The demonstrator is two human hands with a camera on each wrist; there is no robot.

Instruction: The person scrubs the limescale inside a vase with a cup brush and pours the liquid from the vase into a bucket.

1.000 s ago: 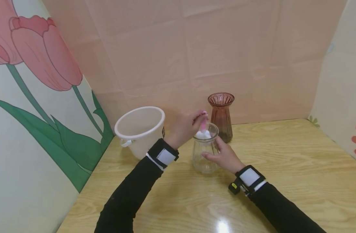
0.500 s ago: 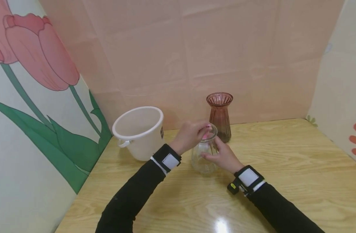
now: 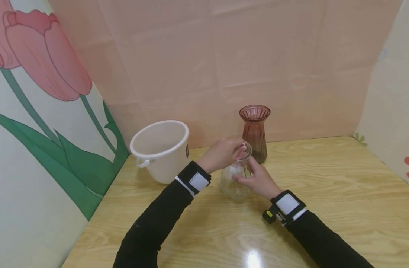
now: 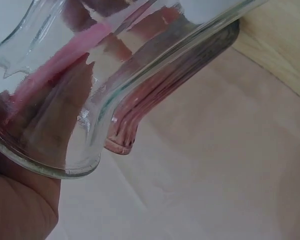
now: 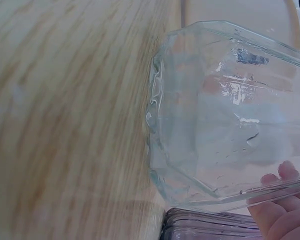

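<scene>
A clear glass vase (image 3: 232, 185) stands on the wooden table (image 3: 325, 175). My right hand (image 3: 247, 175) grips its side from the right. My left hand (image 3: 237, 150) sits over the vase's mouth and pinches the pink handle (image 3: 240, 155) of a brush. The brush's white head (image 3: 236, 169) is down inside the glass. In the left wrist view the pink handle (image 4: 55, 62) shows through the clear vase (image 4: 115, 75). The right wrist view shows the clear vase's base (image 5: 225, 125) and my fingertips (image 5: 285, 210) on it.
A ribbed brown glass vase (image 3: 254, 132) stands just behind the clear one, close to the back wall. A white plastic bucket (image 3: 159, 149) stands to the left. Flower-printed panels wall in the table on both sides.
My left hand has come down onto the vase's mouth, and the brush's white head has gone from the rim deeper into the glass. The right hand has kept its hold.
</scene>
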